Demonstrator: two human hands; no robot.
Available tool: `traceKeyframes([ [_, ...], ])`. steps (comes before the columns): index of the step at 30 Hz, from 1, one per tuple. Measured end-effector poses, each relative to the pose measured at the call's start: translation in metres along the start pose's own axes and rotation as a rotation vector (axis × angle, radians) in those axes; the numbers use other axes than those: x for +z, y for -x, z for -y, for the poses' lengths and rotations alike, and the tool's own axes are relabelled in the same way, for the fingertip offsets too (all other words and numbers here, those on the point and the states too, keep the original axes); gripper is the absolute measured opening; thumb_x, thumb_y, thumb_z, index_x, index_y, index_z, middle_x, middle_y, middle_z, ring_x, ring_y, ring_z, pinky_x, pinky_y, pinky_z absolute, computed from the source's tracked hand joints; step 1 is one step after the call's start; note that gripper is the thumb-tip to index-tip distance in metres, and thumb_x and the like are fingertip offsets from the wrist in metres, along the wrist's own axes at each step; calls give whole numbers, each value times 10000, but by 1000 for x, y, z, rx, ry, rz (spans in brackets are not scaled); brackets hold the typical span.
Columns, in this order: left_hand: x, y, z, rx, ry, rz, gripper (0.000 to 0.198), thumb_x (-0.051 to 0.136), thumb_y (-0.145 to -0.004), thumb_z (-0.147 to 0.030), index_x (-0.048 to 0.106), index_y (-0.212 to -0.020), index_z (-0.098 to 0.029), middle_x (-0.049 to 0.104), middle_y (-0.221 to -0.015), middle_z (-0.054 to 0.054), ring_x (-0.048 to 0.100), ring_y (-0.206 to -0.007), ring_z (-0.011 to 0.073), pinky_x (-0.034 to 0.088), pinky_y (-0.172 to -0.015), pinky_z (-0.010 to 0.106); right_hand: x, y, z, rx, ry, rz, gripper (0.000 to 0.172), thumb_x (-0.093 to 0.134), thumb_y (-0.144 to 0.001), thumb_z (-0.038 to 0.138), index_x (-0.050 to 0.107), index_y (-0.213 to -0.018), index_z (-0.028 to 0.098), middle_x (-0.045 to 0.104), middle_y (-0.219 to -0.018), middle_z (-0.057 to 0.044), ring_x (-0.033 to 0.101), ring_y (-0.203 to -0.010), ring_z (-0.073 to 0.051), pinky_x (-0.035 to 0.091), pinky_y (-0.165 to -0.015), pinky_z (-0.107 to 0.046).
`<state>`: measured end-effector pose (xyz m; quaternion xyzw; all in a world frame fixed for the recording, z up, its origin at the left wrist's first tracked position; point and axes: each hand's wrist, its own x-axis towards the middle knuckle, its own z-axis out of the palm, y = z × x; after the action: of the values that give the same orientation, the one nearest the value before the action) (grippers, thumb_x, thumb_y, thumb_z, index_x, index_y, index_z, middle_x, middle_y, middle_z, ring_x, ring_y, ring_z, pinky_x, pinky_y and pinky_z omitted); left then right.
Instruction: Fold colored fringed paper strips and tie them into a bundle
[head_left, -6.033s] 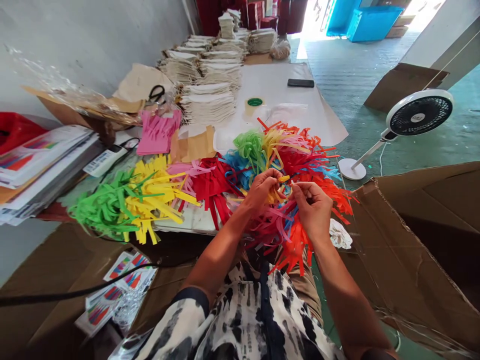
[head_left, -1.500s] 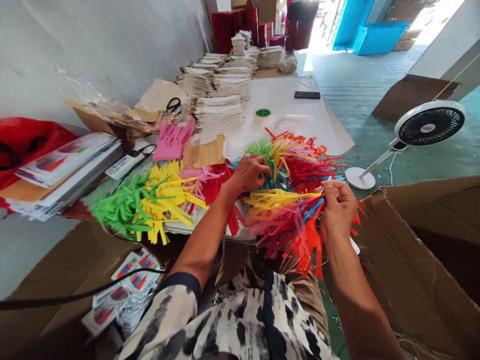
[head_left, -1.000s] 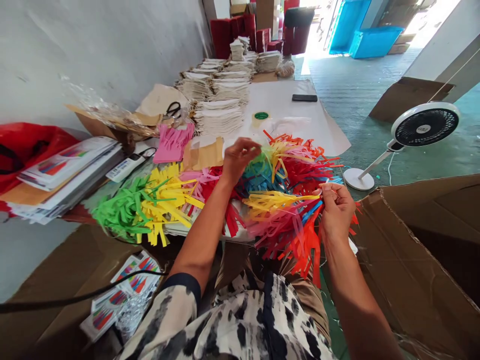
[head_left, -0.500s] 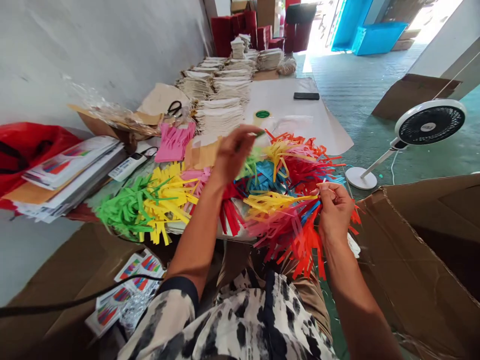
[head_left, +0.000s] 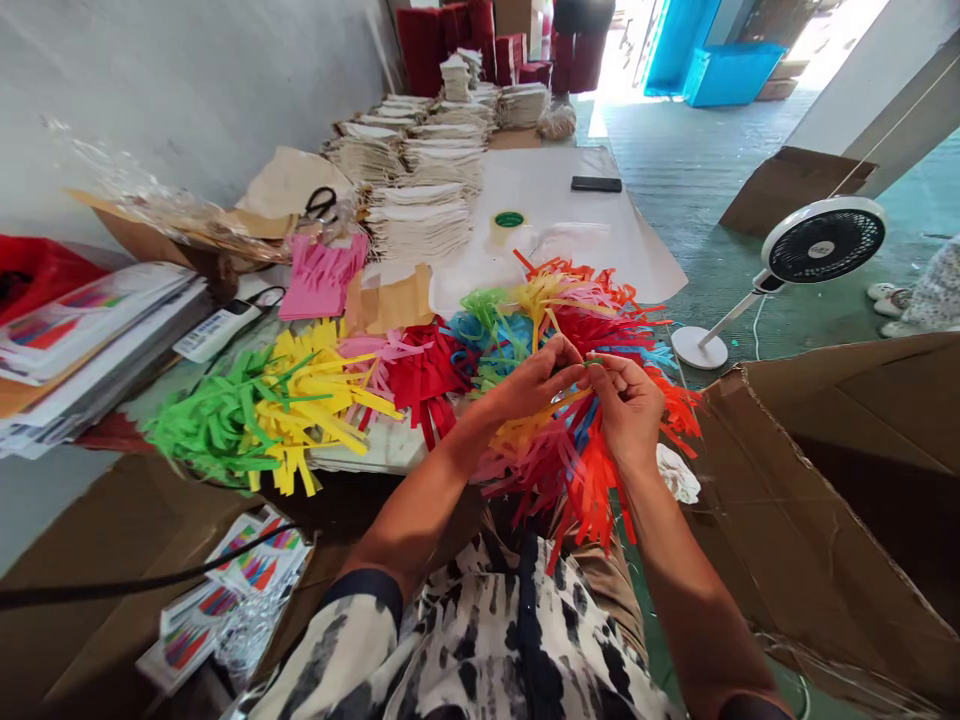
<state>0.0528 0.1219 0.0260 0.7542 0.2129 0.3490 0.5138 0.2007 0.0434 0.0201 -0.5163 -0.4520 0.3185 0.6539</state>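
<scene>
My right hand (head_left: 628,405) pinches the top end of a yellow paper tassel (head_left: 525,432), whose strips trail to the left beneath my wrists. Closed fingertips of my left hand (head_left: 547,375) meet the right ones at that end; a small greenish bit shows between them, too small to make out. Pink-red tassels (head_left: 536,465) and orange-red tassels (head_left: 600,490) hang over the table edge below my hands. Behind them lies a heap of red tassels (head_left: 607,335) and blue tassels (head_left: 517,340). Further left are a dark red tassel (head_left: 427,375), yellow tassels (head_left: 311,385) and green tassels (head_left: 214,415).
Stacks of off-white bundles (head_left: 427,220) line the wall side. A tape roll (head_left: 508,219), a phone (head_left: 596,184), scissors (head_left: 321,203) and fringed pink paper (head_left: 324,278) lie on the table. A fan (head_left: 821,245) and an open cardboard box (head_left: 787,520) stand right; another person's shoes (head_left: 890,298) show beyond.
My left hand has come down from above the heap to meet my right hand at the yellow tassel's end. The view has shifted slightly, bringing another person's feet in at the right.
</scene>
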Motion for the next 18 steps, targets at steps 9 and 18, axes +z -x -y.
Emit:
traceKeyframes([
  [9, -2, 7, 0, 53, -287, -120, 222, 675, -964, -367, 530, -1012, -206, 609, -865, -12, 543, -717, 115, 416, -683, 262, 2, 0, 2, 7, 59, -51, 296, 759, -901, 498, 726, -876, 205, 711, -708, -1, 545, -591, -123, 430, -574, -258],
  [18, 2, 13, 0, 37, -82, -174, 292, 681, -978, -465, 593, -1038, -194, 668, -974, 35, 624, -865, 142, 495, -801, 275, 2, -1, -4, 34, -25, 48, 346, 791, -878, 518, 733, -1034, 215, 687, -697, 23, 627, -647, -145, 494, -636, -275],
])
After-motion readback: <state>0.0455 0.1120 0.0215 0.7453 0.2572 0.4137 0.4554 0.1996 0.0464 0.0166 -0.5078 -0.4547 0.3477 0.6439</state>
